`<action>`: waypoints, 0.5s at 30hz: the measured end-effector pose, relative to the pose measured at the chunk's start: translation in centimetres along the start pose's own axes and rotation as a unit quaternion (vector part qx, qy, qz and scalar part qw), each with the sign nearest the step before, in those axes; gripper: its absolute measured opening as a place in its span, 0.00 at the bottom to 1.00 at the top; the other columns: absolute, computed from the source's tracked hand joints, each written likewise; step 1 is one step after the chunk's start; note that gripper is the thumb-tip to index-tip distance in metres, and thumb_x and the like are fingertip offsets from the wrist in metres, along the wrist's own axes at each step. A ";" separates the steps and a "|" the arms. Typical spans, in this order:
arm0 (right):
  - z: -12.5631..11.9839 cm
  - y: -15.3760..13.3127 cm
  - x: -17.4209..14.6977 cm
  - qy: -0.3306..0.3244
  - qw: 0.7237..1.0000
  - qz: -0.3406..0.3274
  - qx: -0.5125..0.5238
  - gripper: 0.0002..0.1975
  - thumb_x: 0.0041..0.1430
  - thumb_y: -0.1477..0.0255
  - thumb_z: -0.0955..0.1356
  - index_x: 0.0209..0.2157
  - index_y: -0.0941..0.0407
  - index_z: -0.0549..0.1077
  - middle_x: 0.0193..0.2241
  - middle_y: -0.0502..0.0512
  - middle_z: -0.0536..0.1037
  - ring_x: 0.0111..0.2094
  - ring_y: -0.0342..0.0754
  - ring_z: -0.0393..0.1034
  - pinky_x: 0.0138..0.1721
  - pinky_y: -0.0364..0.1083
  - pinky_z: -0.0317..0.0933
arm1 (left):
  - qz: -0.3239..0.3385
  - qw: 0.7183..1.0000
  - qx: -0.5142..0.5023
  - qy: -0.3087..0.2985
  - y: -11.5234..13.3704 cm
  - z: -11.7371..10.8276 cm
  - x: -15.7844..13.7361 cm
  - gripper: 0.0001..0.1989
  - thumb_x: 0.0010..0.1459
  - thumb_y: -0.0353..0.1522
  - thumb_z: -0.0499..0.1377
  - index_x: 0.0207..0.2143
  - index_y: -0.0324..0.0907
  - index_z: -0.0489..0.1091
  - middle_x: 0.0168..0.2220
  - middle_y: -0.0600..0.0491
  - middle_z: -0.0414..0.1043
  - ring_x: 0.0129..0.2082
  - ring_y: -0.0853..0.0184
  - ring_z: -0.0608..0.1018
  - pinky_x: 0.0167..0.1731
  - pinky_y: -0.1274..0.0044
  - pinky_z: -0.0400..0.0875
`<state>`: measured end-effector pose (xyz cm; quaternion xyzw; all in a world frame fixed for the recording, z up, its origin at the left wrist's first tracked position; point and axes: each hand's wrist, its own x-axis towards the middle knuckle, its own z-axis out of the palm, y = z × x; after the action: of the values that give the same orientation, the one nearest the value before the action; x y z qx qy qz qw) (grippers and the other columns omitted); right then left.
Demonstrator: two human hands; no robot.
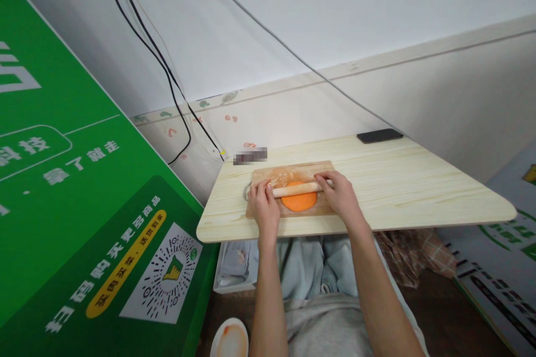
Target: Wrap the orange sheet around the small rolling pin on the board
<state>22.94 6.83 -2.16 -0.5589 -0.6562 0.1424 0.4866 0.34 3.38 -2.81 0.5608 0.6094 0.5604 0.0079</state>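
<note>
A pale wooden rolling pin (295, 189) lies across a flat orange sheet of dough (299, 202) on a wooden cutting board (329, 207). My left hand (264, 203) grips the pin's left end, fingers curled on it. At the other end, my right hand (335, 192) is closed round the pin. The dough is roughly round, and part of it is hidden under the pin. Whitish and orange smears mark the board behind it. A metal ring handle shows at the board's left edge, beside my left hand.
The board rests on a light wood-grain table (402, 184) against a wall. A black phone (379, 135) lies at the back right, a blurred-out object (250, 156) at the back left. A green printed panel (84, 189) stands left. Below are a white box (234, 289) and a stained white dish (229, 340).
</note>
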 end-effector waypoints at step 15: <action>-0.9 0.4 0.4 -0.056 0.994 -0.015 0.094 0.15 0.64 0.71 0.68 0.44 0.49 0.87 0.47 0.56 0.89 0.53 0.59 0.82 0.61 0.59 0.71 | -0.008 1.000 -0.009 -0.019 0.5 -0.3 0.2 0.17 0.67 0.25 0.51 0.42 0.46 0.79 0.47 0.45 0.80 0.53 0.54 0.80 0.61 0.61 0.73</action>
<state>23.96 6.95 -1.80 -0.4918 -0.6742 0.2271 0.5020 0.42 3.15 -2.26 0.5669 0.6081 0.5549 0.0291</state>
